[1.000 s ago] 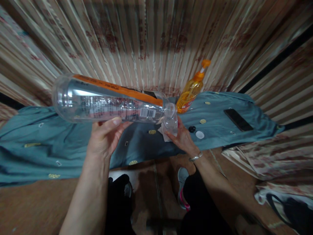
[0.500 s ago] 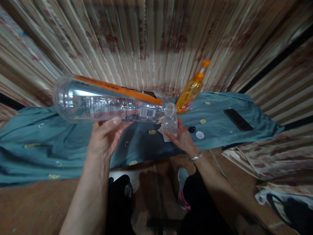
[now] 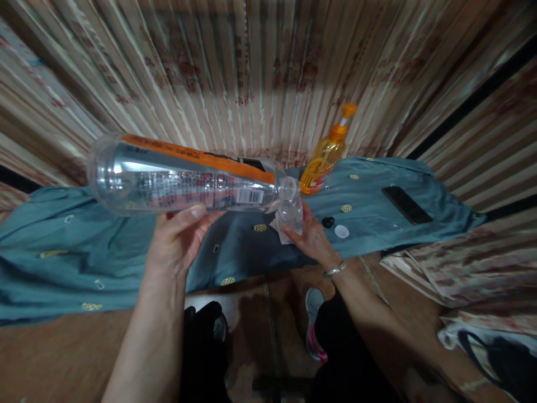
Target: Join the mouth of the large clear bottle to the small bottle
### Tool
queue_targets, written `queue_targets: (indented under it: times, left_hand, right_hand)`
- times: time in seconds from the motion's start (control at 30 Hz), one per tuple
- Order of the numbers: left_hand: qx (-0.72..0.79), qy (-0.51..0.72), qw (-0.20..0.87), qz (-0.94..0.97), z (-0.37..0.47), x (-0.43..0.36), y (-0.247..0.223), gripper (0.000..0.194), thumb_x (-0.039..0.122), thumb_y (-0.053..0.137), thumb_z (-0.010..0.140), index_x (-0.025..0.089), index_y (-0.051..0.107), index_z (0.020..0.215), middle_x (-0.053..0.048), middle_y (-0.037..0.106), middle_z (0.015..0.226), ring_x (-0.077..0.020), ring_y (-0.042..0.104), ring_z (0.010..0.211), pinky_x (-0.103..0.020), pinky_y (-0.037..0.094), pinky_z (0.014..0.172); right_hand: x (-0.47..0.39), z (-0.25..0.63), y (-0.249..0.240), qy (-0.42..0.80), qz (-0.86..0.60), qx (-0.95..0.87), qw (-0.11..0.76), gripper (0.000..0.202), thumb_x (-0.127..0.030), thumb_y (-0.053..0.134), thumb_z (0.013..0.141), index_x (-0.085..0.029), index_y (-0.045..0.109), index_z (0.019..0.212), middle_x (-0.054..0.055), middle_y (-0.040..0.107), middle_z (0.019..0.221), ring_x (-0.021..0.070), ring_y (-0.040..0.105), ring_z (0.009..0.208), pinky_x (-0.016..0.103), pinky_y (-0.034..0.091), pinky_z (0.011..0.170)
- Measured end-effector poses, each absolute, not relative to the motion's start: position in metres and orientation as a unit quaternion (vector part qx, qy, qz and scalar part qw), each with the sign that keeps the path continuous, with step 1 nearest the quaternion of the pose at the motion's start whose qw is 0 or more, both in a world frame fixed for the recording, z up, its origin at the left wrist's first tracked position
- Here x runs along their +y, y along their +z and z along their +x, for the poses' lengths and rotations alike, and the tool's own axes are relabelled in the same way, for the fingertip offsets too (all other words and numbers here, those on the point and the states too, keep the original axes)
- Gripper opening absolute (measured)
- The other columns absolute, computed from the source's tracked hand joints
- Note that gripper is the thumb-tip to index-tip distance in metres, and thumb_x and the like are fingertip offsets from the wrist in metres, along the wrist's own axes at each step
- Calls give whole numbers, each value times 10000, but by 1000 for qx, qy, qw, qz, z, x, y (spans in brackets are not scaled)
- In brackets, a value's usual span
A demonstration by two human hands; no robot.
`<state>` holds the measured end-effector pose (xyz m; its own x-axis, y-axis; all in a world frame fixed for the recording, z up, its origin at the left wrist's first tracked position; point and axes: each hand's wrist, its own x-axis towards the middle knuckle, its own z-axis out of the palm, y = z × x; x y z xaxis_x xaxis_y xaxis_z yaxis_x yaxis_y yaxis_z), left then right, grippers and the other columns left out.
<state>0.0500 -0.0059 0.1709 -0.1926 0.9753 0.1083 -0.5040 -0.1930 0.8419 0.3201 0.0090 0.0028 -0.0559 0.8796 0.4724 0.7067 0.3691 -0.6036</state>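
Note:
A large clear plastic bottle (image 3: 184, 182) with an orange and grey label lies nearly level in the air, its open neck pointing right. My left hand (image 3: 180, 232) grips it from below at mid-body. At its mouth, my right hand (image 3: 308, 232) is closed around a small clear plastic bottle (image 3: 291, 215), whose top meets or overlaps the big bottle's neck. Whether the two touch cannot be made out. A whitish piece of paper or tissue (image 3: 283, 235) shows beneath the small bottle, partly hidden. A silver bracelet (image 3: 334, 270) circles my right wrist.
Behind my right hand stands an orange pump bottle (image 3: 323, 162). A black cap (image 3: 328, 222), a white round lid (image 3: 342, 231) and a dark phone (image 3: 406, 205) lie on the teal patterned cloth (image 3: 126, 257). A pleated curtain (image 3: 260, 84) hangs close behind.
The large bottle has shifted very slightly left and down in view, along with the whole scene. Both hands keep their holds.

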Motion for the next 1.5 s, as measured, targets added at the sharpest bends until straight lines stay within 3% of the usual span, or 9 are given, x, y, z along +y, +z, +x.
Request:
queue_targets:
  times: [0.33,0.47,0.6,0.8,1.17,1.5]
  left_hand:
    - [361,695,528,329,46,-4,170,292,66,811,409,222,618,563,58,722,646,-192,772,720,-371,722,682]
    - [374,699,520,319,46,-5,171,301,67,800,393,220,676,620,49,760,709,-198,776,747,-371,722,668]
    - [376,699,515,323,46,-5,171,303,64,793,399,225,625,592,67,693,616,-191,766,725,-365,720,672]
    - [363,705,511,332,46,-5,171,370,53,811,421,243,640,688,60,729,661,-203,767,735,-372,712,685]
    - [366,702,509,339,46,-6,172,348,75,824,433,245,622,660,63,711,613,-180,741,654,-325,699,656]
    - [378,703,507,324,46,-5,169,367,89,837,406,233,668,699,-2,773,764,-220,752,764,-356,698,672]
  right_hand:
    - [9,320,4,104,-547,-722,410,906,-553,708,949,-162,294,1654,229,568,1602,383,601,1455,598,546,1173]
    - [8,320,3,101,-545,-724,409,904,-530,724,941,-186,293,1657,216,565,1609,386,600,1455,609,544,1174]
    - [8,320,3,99,-541,-724,416,883,-467,732,945,-214,285,1664,203,559,1617,370,591,1468,609,537,1189]
    - [7,320,5,103,-540,-725,415,889,-420,739,939,-210,271,1665,204,560,1614,367,586,1473,600,539,1187]
    - [8,319,5,114,-557,-714,409,900,-527,729,935,-214,304,1664,194,569,1610,377,602,1453,617,536,1185]
    - [8,320,4,109,-554,-718,408,912,-520,734,927,-183,304,1656,214,576,1599,384,606,1446,609,547,1166]
